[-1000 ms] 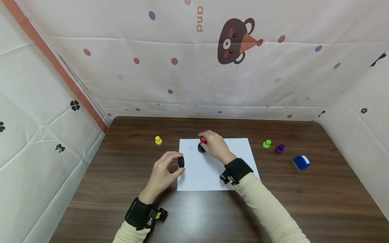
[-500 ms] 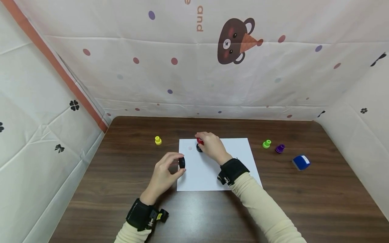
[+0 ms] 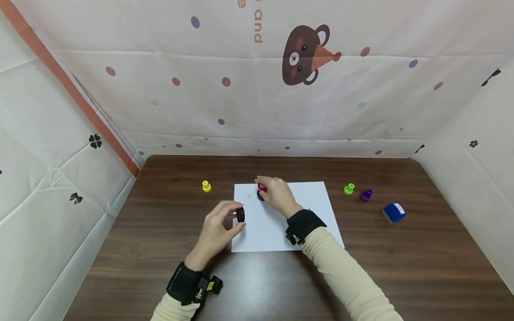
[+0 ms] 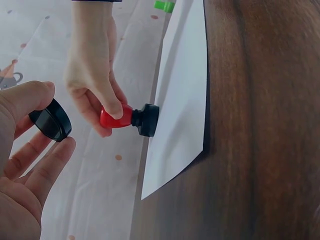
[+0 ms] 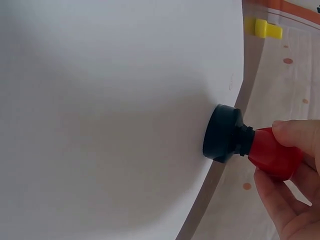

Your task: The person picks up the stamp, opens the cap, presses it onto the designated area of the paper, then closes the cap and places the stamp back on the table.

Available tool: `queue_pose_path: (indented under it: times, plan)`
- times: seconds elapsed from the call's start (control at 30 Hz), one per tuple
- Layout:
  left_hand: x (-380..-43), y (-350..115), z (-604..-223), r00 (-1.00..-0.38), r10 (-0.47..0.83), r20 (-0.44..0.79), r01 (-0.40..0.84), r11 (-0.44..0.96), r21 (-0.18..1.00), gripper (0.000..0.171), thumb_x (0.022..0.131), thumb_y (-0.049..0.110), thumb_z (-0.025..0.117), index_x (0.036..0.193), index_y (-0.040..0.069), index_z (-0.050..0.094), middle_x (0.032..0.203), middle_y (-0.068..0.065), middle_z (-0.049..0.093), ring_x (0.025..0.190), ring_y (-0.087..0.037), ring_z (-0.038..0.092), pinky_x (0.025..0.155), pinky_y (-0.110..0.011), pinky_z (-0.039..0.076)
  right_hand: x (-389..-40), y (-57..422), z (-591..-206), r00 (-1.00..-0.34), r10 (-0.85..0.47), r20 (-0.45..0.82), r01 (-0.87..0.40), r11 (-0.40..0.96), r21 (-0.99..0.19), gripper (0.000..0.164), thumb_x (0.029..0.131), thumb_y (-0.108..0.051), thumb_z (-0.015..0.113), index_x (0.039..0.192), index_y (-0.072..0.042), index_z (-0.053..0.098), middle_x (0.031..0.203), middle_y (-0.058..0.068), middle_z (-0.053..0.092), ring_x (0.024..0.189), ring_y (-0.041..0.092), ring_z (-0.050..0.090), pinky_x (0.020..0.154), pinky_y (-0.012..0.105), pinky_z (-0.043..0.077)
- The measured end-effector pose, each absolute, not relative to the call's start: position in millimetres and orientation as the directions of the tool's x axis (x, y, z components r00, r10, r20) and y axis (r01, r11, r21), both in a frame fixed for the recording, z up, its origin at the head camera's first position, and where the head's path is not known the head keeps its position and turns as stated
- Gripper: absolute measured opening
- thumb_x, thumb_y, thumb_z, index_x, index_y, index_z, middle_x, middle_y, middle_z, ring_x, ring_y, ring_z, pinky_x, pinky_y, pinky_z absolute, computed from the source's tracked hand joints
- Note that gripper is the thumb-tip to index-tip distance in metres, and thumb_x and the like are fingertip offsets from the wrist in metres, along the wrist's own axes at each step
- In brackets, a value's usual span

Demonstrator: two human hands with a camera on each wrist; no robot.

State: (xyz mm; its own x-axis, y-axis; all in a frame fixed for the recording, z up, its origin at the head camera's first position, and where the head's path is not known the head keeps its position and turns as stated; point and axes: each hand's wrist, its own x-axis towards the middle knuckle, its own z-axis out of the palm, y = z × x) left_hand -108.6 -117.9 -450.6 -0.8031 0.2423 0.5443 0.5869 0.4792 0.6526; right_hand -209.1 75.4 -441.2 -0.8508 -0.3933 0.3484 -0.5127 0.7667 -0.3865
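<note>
My right hand [image 3: 278, 195] grips the red handle [image 5: 274, 154] of a stamp with a wide black base [image 5: 221, 134]. The base faces down at the far left part of a white sheet of paper [image 3: 267, 232]; whether it touches the sheet I cannot tell. A small, faint round mark [image 3: 248, 196] lies on the paper to the left of the stamp. Between thumb and fingers my left hand [image 3: 217, 229] pinches a round black cap [image 4: 52, 121], held on edge above the paper's left border. In the left wrist view its hollow inside shows.
A yellow stamp-like piece [image 3: 206, 186] stands left of the paper. On the right are a green piece [image 3: 349, 189], a purple piece [image 3: 366, 194] and a blue block with a white label [image 3: 394, 212]. A patterned cloth [image 3: 225, 102] rises behind the wooden table [image 3: 160, 214].
My right hand has shifted the stamp slightly left over the paper, closer to the round mark. The left hand has barely moved and still holds the cap. The head view has turned a little.
</note>
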Motion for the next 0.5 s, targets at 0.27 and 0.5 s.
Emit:
queue_pose_path:
  times: [0.27,0.5]
  plan:
    - [-109.4,-117.7,-451.2,-0.798,0.244,0.551,0.594,0.476,0.649,0.048,0.070,0.004,0.078,0.114,0.008,0.058,0.109,-0.006,0.057,0.094,-0.017,0.061,0.073,-0.038,0.057,-208.4,74.4,-443.7,-0.859,-0.377,0.346,-0.498,0.772,-0.395,0.036,0.076,-0.007,0.074,0.111,-0.007,0.066,0.107,0.006,0.068,0.096,0.023,0.065,0.084,0.034,0.053]
    - [-110.3,-117.0,-448.7,-0.798,0.242,0.552,0.593,0.480,0.647,0.047,0.070,0.005,0.078,0.113,0.008,0.059,0.109,-0.005,0.057,0.093,-0.016,0.061,0.073,-0.036,0.057,-208.2,74.6,-446.6,-0.857,-0.359,0.370,-0.496,0.769,-0.403,0.035,0.075,-0.007,0.075,0.110,-0.010,0.067,0.110,0.005,0.067,0.095,0.023,0.065,0.083,0.032,0.054]
